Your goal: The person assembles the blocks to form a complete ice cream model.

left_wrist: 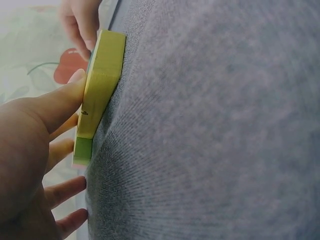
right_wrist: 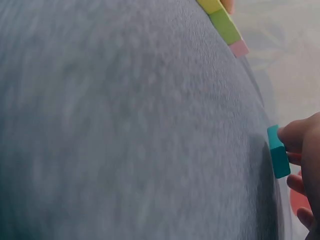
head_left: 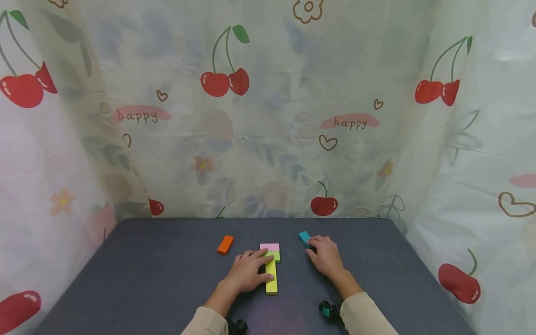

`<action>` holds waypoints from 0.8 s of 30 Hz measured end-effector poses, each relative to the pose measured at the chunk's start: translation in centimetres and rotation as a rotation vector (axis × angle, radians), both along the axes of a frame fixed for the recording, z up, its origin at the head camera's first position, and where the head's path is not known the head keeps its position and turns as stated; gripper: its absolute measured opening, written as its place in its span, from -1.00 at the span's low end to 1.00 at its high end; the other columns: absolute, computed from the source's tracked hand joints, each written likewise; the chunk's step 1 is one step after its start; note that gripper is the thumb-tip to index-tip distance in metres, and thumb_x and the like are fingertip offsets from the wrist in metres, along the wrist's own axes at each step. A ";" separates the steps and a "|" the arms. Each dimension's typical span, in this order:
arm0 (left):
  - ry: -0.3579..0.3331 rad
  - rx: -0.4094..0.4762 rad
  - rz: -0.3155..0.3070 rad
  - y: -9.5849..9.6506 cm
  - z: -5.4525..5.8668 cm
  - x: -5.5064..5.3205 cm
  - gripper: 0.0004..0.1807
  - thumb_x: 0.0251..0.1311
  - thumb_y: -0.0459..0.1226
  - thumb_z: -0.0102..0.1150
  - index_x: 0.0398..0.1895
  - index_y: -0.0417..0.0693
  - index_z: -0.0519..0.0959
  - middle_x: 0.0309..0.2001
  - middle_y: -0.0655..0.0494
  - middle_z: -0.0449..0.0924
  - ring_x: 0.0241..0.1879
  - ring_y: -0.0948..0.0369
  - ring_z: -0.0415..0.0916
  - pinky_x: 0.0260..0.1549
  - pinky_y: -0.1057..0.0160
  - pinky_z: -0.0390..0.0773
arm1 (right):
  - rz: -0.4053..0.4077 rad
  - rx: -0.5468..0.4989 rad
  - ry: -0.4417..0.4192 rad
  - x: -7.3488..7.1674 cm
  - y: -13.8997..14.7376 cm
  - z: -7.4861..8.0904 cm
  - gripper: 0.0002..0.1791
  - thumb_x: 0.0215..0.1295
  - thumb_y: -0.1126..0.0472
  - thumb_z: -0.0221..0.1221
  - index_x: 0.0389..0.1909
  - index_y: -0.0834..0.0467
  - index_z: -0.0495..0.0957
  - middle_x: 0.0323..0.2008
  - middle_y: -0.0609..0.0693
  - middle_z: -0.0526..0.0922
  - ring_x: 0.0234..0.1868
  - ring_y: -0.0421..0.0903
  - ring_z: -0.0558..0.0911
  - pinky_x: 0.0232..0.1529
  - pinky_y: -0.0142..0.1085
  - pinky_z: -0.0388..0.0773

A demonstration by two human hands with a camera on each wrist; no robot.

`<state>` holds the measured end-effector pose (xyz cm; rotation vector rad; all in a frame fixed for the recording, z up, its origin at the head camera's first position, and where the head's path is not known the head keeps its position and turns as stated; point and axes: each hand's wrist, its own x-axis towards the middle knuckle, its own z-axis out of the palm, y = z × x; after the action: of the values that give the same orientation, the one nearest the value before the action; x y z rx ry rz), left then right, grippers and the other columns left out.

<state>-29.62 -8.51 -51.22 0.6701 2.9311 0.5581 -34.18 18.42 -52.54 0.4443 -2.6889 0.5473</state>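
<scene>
In the head view, my left hand [head_left: 247,272] lies over a row of blocks on the table, its fingers spread and nearly straight. The thumb touches a long yellow block [head_left: 271,284], also seen in the left wrist view with its side facing the camera. Other fingertips reach a green block [head_left: 276,257] and a pink block [head_left: 270,246] at the far end. The three sit against each other. Farther right, my right hand [head_left: 326,256] pinches a blue block [head_left: 304,238] between thumb and fingers; the right wrist view shows this block [right_wrist: 278,152] at the fingertips.
An orange block [head_left: 225,244] lies alone, left of the row. The dark grey table [head_left: 146,279] has patterned curtains [head_left: 268,139] behind it and at both sides. A black wrist device [head_left: 328,311] is on the right wrist.
</scene>
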 end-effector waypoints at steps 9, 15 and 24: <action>0.006 -0.008 0.004 0.1 0.2 0.1 -0.33 0.18 0.16 0.22 0.37 0.26 0.42 0.42 0.17 0.25 0.28 -0.04 0.24 0.13 -0.20 0.22 | 0.029 -0.013 -0.026 -0.4 -1.6 0.0 -0.72 0.23 0.18 0.31 -0.05 0.17 0.71 -0.02 0.05 0.64 0.06 0.13 0.51 0.09 0.14 0.34; -0.001 -0.011 0.006 0.2 0.3 0.1 -0.32 0.18 0.17 0.20 0.37 0.26 0.42 0.42 0.16 0.25 0.28 -0.04 0.24 0.14 -0.20 0.22 | 0.034 -0.008 -0.025 -0.3 -2.9 0.0 -0.71 0.24 0.17 0.31 -0.05 0.16 0.71 -0.02 0.05 0.65 0.06 0.12 0.51 0.09 0.14 0.35; 0.008 -0.008 0.005 0.1 0.2 0.2 -0.33 0.17 0.18 0.20 0.37 0.27 0.42 0.41 0.17 0.26 0.27 -0.04 0.26 0.11 -0.20 0.25 | 0.066 -0.038 -0.039 -0.4 -4.8 0.0 -0.69 0.28 0.11 0.28 -0.02 0.16 0.70 -0.01 0.04 0.64 0.06 0.11 0.50 0.11 0.13 0.33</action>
<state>-29.45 -8.41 -51.03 0.6664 2.9415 0.5450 -34.58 13.64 -52.57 0.5188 -2.7040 0.6314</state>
